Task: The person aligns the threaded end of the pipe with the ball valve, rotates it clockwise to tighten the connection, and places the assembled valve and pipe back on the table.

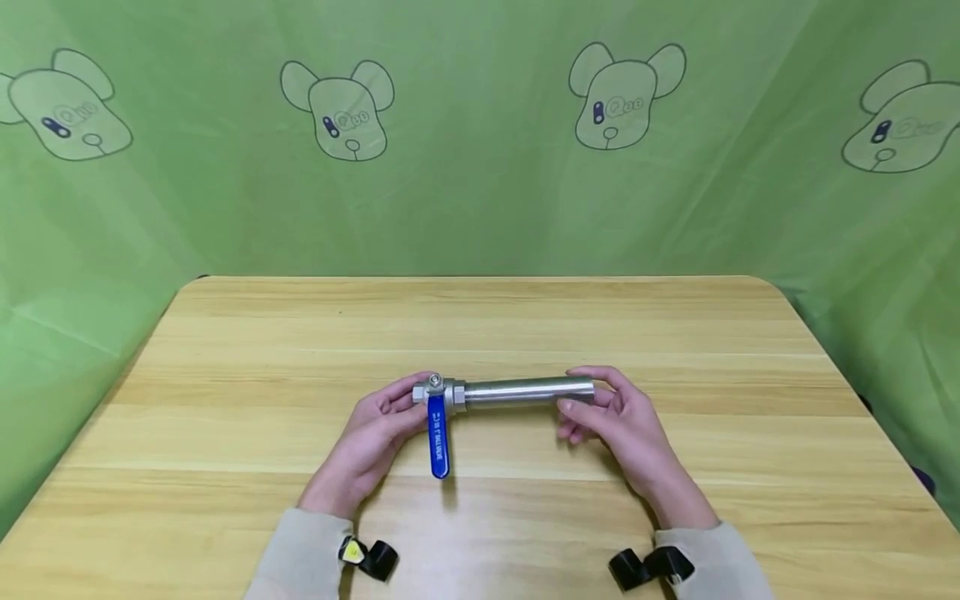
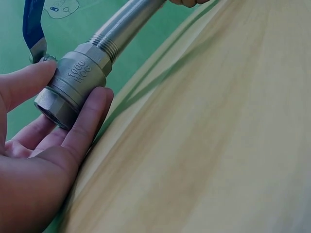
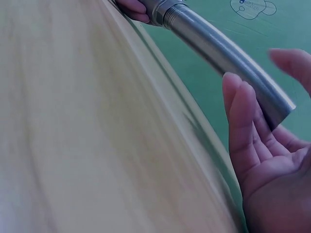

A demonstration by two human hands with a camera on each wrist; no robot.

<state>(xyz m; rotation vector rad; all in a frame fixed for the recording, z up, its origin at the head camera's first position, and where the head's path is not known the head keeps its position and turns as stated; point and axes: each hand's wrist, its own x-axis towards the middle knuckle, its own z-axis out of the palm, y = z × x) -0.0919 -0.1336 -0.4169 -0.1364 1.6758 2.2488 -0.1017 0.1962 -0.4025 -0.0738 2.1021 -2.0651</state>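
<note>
My left hand (image 1: pixel 378 433) grips a metal ball valve (image 2: pixel 77 73), its thumb against the body near the lever's pivot and its fingers on the other side. The valve's blue lever handle (image 1: pixel 438 437) points toward me. A steel pipe (image 1: pixel 525 390) extends to the right from the valve, with some thread showing at the joint. Around the pipe's free end is my right hand (image 1: pixel 626 425). In the right wrist view, its fingers (image 3: pixel 243 114) touch the pipe from below, slightly bent, while the thumb stands apart from the metal.
A wooden table (image 1: pixel 480 325) lies beneath the hands. Behind it hangs a green curtain (image 1: pixel 480 208) with printed animal heads. Each sleeve has a black wrist device, one on the left (image 1: pixel 378 560) and one on the right (image 1: pixel 630 568).
</note>
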